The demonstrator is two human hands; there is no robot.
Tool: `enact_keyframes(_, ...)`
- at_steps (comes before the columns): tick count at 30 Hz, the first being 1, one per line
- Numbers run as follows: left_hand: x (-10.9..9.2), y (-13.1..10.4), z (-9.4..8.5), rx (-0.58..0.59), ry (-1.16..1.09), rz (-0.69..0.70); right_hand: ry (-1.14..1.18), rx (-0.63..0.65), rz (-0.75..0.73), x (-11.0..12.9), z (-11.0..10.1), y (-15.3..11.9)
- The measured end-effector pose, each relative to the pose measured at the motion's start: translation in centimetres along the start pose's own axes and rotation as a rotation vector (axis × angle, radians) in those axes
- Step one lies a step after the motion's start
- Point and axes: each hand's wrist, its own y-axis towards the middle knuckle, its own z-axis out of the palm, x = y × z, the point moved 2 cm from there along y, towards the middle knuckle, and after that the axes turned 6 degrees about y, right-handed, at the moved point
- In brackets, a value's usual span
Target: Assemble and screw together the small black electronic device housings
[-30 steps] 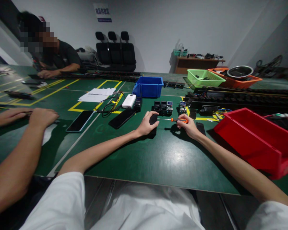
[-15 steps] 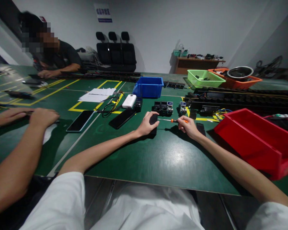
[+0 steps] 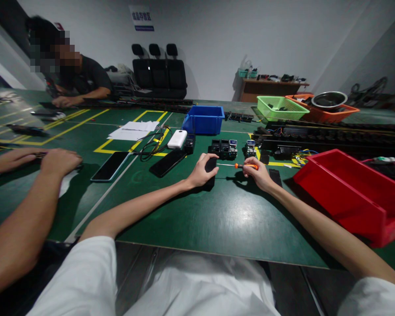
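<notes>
My left hand (image 3: 201, 170) is closed round a small black boxy part (image 3: 211, 166) on the green table, with its right side facing the other hand. An orange-handled screwdriver (image 3: 253, 166) is pinched in my right hand (image 3: 258, 174). Its thin shaft points left, and the tip meets or nearly meets the black part; I cannot tell which. Just beyond my hands stands a row of small black and silver modules (image 3: 224, 148), with a single similar module (image 3: 250, 148) to its right. A flat black piece (image 3: 275, 177) lies beside my right wrist.
A red bin (image 3: 352, 193) stands at the right, a blue bin (image 3: 204, 119) further back. Left of my hands lie a black phone (image 3: 167, 163), a phone with a light edge (image 3: 110, 166) and a white power bank (image 3: 177, 139). A co-worker's arm (image 3: 29, 210) rests at the left.
The fingers of my right hand have shifted slightly on the screwdriver, and more of its orange handle shows. My left hand and the black part stay in place.
</notes>
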Motion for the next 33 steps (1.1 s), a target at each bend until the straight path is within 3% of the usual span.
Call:
enact_keyframes(9, -0.04, -0.04, -0.04, -0.01, 0.004, 0.003, -0.068, -0.002, -0.053, 0.03, -0.1, 0.07)
enact_keyframes(19, 0.06, -0.05, 0.05, -0.012, 0.015, -0.012, -0.142, -0.012, 0.064, -0.32, -0.24, 0.13)
enact_keyframes(33, -0.11, -0.01, -0.06, 0.001, 0.009, -0.005, 0.027, 0.031, 0.019, 0.4, 0.23, -0.2)
